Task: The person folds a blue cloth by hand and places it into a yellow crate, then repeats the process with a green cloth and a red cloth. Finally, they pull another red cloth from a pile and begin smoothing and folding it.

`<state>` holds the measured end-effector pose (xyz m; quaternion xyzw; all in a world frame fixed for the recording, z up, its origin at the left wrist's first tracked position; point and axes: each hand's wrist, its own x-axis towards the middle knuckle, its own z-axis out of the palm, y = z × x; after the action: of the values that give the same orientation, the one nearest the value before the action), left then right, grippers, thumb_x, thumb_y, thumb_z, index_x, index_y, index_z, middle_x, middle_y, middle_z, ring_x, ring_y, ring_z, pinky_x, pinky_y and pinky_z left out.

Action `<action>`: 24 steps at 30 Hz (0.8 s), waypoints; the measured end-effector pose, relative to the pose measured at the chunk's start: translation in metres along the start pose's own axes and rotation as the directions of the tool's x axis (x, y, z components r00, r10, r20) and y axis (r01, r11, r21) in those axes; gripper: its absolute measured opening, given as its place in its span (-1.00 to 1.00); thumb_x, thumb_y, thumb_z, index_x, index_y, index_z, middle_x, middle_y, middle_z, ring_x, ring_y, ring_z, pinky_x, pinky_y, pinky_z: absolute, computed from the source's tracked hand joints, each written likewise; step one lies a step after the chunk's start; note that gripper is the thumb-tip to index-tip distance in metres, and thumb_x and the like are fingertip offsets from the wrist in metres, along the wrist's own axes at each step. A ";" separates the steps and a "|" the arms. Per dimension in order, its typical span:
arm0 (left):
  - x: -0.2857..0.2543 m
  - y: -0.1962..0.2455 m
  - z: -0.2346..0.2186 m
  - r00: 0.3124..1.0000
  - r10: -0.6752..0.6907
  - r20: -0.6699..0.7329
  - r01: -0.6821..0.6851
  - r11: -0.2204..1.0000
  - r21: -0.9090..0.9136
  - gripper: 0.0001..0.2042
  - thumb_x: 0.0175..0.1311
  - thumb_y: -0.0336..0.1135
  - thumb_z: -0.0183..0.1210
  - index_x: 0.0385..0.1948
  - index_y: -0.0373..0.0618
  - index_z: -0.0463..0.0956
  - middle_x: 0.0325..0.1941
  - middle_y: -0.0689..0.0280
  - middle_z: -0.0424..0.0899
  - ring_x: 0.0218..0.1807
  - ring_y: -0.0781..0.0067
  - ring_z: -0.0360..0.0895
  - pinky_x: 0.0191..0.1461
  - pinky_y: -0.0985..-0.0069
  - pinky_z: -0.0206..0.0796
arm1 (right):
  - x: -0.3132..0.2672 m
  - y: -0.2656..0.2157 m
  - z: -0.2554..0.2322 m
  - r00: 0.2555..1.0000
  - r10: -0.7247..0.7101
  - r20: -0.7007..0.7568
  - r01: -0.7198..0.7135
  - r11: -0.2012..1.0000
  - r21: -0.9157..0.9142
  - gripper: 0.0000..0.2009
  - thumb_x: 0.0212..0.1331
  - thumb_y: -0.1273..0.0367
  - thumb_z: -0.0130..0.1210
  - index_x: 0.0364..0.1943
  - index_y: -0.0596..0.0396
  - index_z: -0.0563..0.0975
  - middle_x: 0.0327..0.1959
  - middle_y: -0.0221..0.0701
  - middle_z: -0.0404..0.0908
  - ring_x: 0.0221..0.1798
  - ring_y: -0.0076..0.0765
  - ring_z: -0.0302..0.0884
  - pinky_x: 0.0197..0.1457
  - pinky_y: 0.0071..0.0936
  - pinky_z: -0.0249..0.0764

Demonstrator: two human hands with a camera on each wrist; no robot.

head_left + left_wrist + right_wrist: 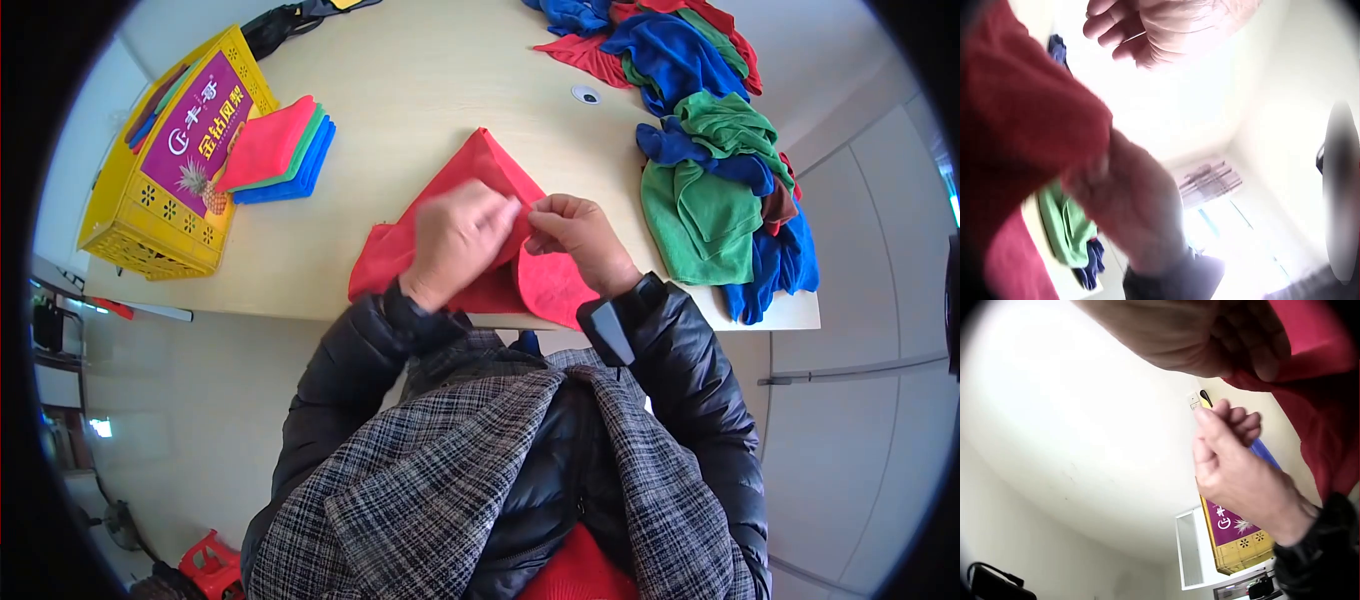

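Observation:
A red cloth (455,195) lies bunched on the table at the front edge, a corner pointing away from me and a flap hanging toward the edge. My right hand (585,240) pinches a raised part of it between thumb and fingers; the right wrist view shows the same cloth (1322,369) under the fingertips. Close beside it, my left hand (460,240) is blurred in the head view, above the cloth. Its fingers are curled in the right wrist view, with no cloth in the left hand (1241,469).
Folded red, green and blue cloths (285,150) form a stack at the left, against a yellow crate (160,230). Loose green, blue and red cloths (700,220) lie heaped at the right, more cloths (670,50) behind. A small round sticker (586,95) marks the table.

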<state>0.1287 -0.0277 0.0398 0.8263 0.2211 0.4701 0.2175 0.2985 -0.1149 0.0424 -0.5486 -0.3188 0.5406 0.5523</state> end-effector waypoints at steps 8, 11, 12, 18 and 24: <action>0.121 -0.187 0.053 0.925 -0.277 0.261 0.195 0.934 0.300 -0.77 0.10 -0.17 0.24 -0.37 -0.13 0.70 -0.33 0.07 0.72 -0.23 -0.05 0.66 -0.16 0.19 0.50 | -0.003 0.026 0.016 0.992 -0.115 0.059 0.127 0.953 -0.275 -0.88 0.33 0.45 0.14 -0.17 0.24 0.58 -0.40 -0.45 0.64 -0.37 -0.53 0.64 -0.24 -0.56 0.60; 0.142 -0.211 0.088 0.835 -0.351 0.424 0.163 0.893 0.419 -0.77 0.07 -0.23 0.22 -0.33 -0.17 0.70 -0.27 0.00 0.72 -0.18 -0.08 0.67 -0.11 0.14 0.50 | -0.002 0.027 0.019 0.989 -0.147 0.032 0.150 0.945 -0.291 -0.83 0.24 0.47 0.13 -0.21 0.35 0.58 -0.40 -0.36 0.68 -0.40 -0.51 0.67 -0.30 -0.53 0.62; 0.147 -0.218 0.099 0.773 -0.397 0.495 0.142 0.869 0.475 -0.76 0.06 -0.26 0.22 -0.31 -0.19 0.70 -0.23 -0.04 0.71 -0.16 -0.09 0.67 -0.09 0.12 0.50 | -0.002 0.027 0.019 0.988 -0.151 0.027 0.152 0.945 -0.290 -0.83 0.24 0.47 0.13 -0.21 0.35 0.58 -0.40 -0.36 0.68 -0.40 -0.51 0.67 -0.30 -0.53 0.62; 0.154 -0.257 0.139 0.730 -0.455 0.510 0.041 0.774 0.631 -0.78 -0.05 -0.36 0.23 -0.37 -0.25 0.70 -0.22 -0.17 0.68 -0.14 -0.12 0.66 -0.04 0.09 0.50 | -0.004 0.021 0.008 0.992 -0.121 0.046 0.130 0.934 -0.333 -0.86 0.32 0.45 0.14 -0.17 0.27 0.57 -0.37 -0.45 0.63 -0.34 -0.57 0.62 -0.23 -0.58 0.59; 0.163 -0.320 0.127 0.677 -0.116 0.727 -0.381 0.790 0.481 -0.86 -0.16 -0.40 0.27 -0.53 -0.25 0.69 -0.35 -0.16 0.67 -0.29 -0.12 0.68 -0.18 0.11 0.53 | -0.016 0.004 -0.009 0.987 -0.155 0.047 0.161 0.920 -0.356 -0.87 0.32 0.45 0.14 -0.17 0.27 0.58 -0.38 -0.47 0.62 -0.33 -0.60 0.61 -0.23 -0.60 0.57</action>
<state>0.2626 0.3047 -0.0898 0.9815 0.1886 0.0253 -0.0223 0.3027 -0.1334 0.0406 -0.6080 -0.4602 0.4317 0.4819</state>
